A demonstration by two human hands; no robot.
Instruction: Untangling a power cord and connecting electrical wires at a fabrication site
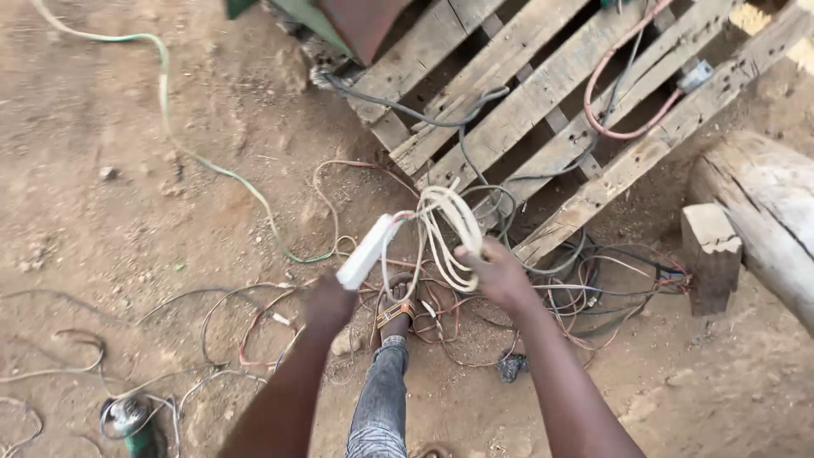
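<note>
- While both hands work out in front of the body over bare dirt, the left hand (329,303) is closed around the lower end of a white power strip (366,251).
- That strip is a long bar; its long axis runs up and to the right, away from the left hand and toward the cord bundle.
- From its upper end a white cord (448,227) passes straight into a bunch of loops, just right of the strip.
- The right hand (496,273) is closed on the lower right side of those loops, fingers wrapped around several strands.
- Between the two hands the gap is short, with the right hand slightly higher and the coil above and left of it.
- Below them a sandalled foot (394,309) stands among loose tangled wires (585,297).
- A wooden pallet (543,93) lies beyond, a log (767,203) at right, and a green hose (195,153) crosses the dirt at left.
</note>
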